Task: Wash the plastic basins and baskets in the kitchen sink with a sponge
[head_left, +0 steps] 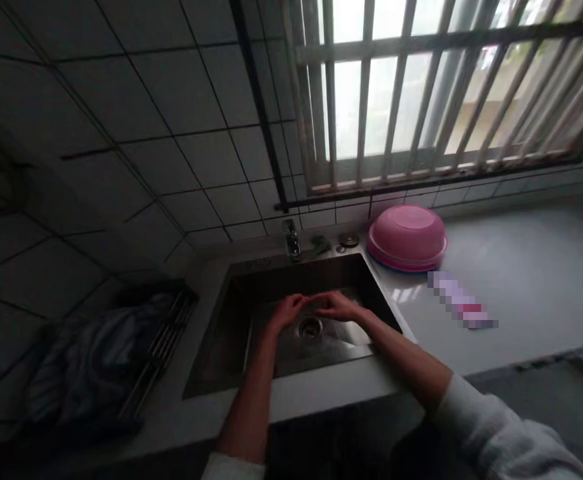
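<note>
Both bare hands are held over a stainless steel sink [236, 313], behind its round drain [310, 328]. My left hand [287, 312] reaches in from the lower left, its fingers bent toward the right. From the other side comes my right hand [339, 306], fingers stretched out to the left and thumb apart below them. The fingertips of the two hands meet or overlap; I cannot tell exactly how they touch. No object shows in either hand. A metal faucet [292, 241] stands at the sink's back edge, beyond the hands.
Right of the sink, an upturned pink basin [407, 233] sits on the pale counter [536, 267], near a blurred-out packet [457, 300]. A green item [320, 244] and a round metal piece [349, 239] lie behind the sink. Dark cloth [106, 347] and metal rods [164, 347] are at left.
</note>
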Tool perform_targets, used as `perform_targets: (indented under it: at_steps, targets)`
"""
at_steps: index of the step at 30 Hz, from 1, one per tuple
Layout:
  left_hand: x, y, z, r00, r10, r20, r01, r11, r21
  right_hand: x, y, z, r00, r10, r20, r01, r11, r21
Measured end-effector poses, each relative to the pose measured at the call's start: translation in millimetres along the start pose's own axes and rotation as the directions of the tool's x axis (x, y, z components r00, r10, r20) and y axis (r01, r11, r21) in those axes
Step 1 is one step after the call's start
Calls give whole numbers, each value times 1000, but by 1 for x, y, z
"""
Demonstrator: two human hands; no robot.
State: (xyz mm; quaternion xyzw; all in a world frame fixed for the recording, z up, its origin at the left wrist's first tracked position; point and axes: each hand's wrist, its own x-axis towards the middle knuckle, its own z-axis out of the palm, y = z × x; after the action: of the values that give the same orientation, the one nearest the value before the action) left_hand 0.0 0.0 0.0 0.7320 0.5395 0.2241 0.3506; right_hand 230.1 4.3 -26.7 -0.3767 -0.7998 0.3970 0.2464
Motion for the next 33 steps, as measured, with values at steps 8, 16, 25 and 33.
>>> perform_targets:
  at_steps: [8, 16, 25, 33]
  targets:
    - [1, 2, 1, 996, 33, 87, -32, 999, -8, -6, -11, 0, 1000, -14, 10, 14, 999, -30]
    - [1, -4, -6, 1000, -31, -5, 31, 997, 75, -25, -14, -61, 771, 180, -611, -278, 958, -68]
    - [4, -5, 1, 1000, 26, 10, -27, 996, 84, -80, -1, -144, 439, 265, -858, -778, 590, -216]
    - [5, -4, 0, 1000, 18, 1, -18, 998, 54, -79, -2, -146, 438, 259, -861, -805, 539, -248]
